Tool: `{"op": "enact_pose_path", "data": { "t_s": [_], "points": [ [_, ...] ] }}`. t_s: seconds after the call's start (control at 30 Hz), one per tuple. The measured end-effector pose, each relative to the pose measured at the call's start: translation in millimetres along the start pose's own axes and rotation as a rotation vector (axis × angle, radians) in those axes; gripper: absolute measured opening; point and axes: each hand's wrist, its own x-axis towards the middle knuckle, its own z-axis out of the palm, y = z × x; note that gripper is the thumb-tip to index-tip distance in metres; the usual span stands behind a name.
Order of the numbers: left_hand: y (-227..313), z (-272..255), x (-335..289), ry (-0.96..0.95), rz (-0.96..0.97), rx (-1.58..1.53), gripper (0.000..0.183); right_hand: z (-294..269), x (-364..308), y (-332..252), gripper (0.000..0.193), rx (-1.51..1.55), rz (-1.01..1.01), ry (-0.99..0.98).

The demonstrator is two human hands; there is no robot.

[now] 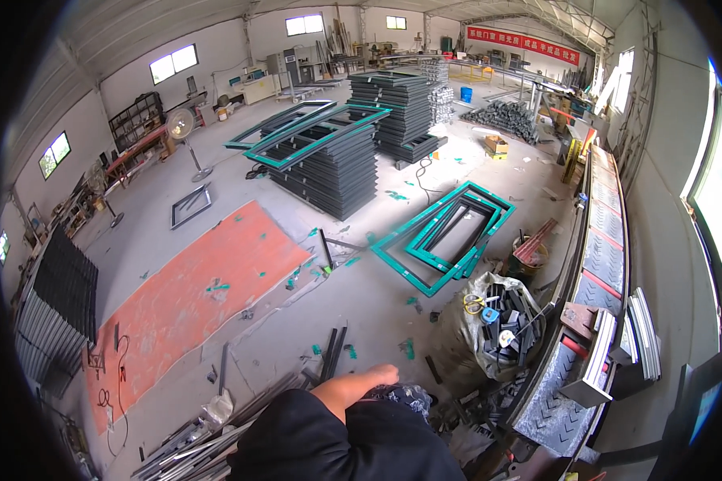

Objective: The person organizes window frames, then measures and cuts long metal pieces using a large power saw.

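Observation:
My left hand (383,374) is in front of my body, at the end of a bent forearm with a black sleeve. Its fingers look curled in, and whatever they may hold is hidden. Just below the hand is a dark patterned piece (409,397), partly covered by my arm. My right hand does not show. To the right of the hand stands a whitish sack (469,333) full of dark profile offcuts (524,325). On top of the sack lie a yellow roll (473,304) and a blue round tool (489,315). Dark bars (333,353) lie on the floor beyond my forearm.
Green-edged frames (433,280) lie on the floor ahead, before tall stacks of dark frames (329,180). A red mat (192,301) spreads left. Along the right wall runs a long bench (606,248) with pale profiles (600,353). Loose metal lengths (192,453) lie lower left.

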Motion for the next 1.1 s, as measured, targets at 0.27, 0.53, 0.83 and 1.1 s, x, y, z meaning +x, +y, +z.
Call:
{"op": "enact_pose_path", "data": {
  "t_s": [0.27,0.53,0.83,1.1],
  "points": [
    [19,3,11,-0.017,-0.007,-0.021,0.037,3,18,-1,0.015,0.012,0.019,0.086],
    [61,9,57,-0.026,0.101,0.089,0.037,17,14,50,0.016,0.069,0.225,0.235],
    [124,-29,122,-0.11,0.302,0.296,0.033,81,-32,178,0.019,0.166,0.781,0.379],
    [146,-38,171,-0.234,0.343,0.397,0.034,55,-16,149,0.023,0.407,1.011,0.311]
  ]
}}
